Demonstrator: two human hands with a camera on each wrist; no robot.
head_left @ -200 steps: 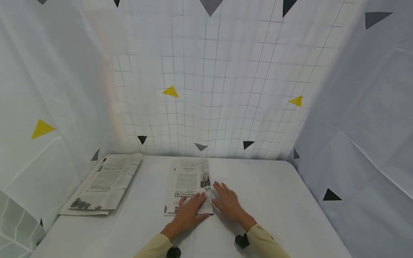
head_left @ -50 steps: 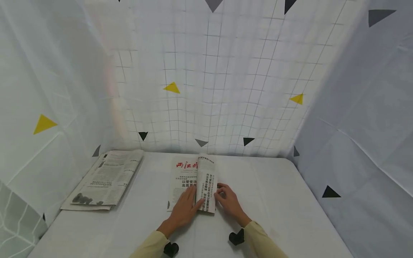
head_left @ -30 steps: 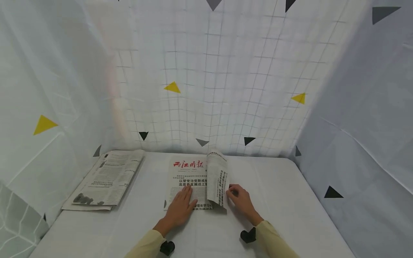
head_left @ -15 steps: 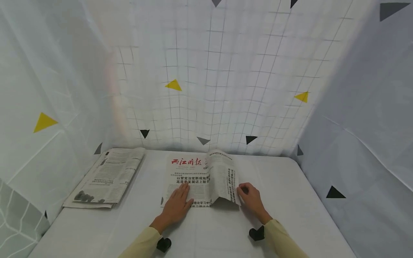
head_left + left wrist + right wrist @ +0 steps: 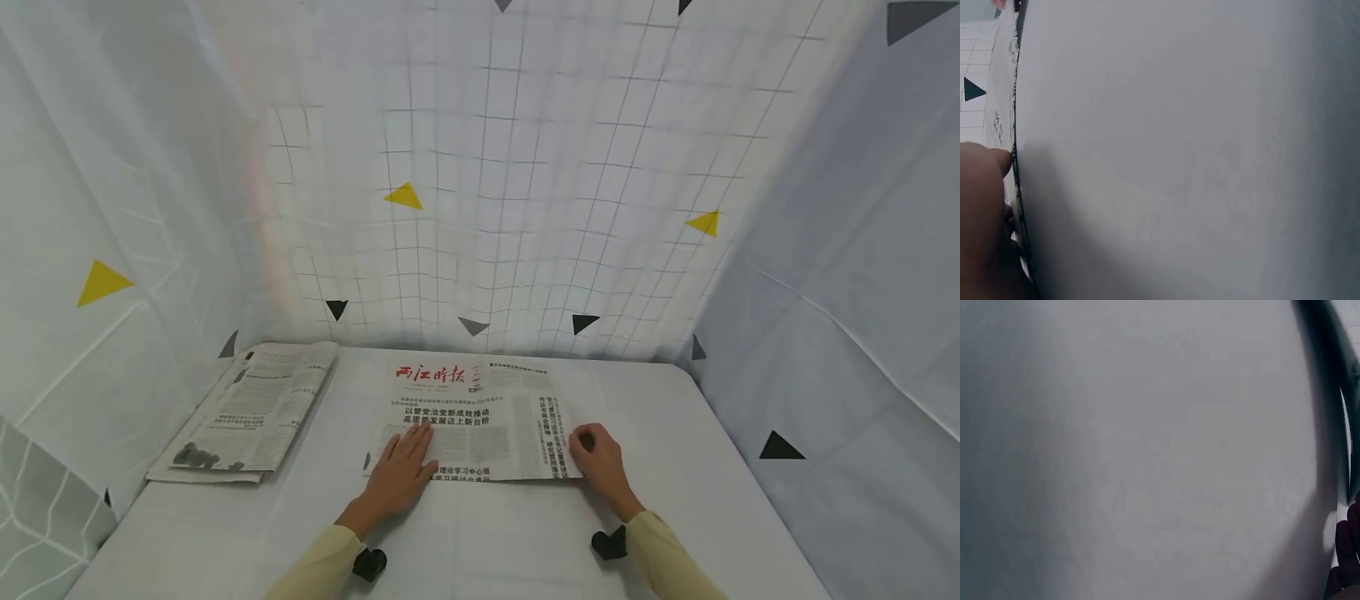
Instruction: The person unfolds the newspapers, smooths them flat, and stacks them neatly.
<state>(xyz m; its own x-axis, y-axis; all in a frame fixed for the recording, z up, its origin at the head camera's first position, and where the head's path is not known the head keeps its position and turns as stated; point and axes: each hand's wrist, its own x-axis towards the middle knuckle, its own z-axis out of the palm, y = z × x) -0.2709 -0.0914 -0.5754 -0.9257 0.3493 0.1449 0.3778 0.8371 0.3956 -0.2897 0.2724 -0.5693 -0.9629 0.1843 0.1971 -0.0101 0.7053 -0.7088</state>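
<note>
A newspaper (image 5: 517, 446) with a red title lies spread out on the white table, its right side slightly raised at the near edge. My left hand (image 5: 393, 477) rests flat on its lower left part, fingers extended. At the right edge, my right hand (image 5: 603, 468) pinches the sheet between thumb and curled fingers. In the left wrist view, the left hand (image 5: 982, 212) lies on the newspaper (image 5: 1002, 75), seen nearly edge-on. Only some fingers (image 5: 1347, 540) of the right hand show in the right wrist view, dark beside the sheet's edge.
Folded newspapers (image 5: 247, 417) lie stacked at the table's left side. The white table (image 5: 480, 542) meets a gridded white curtain (image 5: 517, 208) behind, with white sheets at both sides. A dark wrist camera (image 5: 610, 544) sits beside the right sleeve.
The newspaper was folded to half width; my right hand has drawn its top layer rightward until it opened out. My left hand slid slightly left on the page.
</note>
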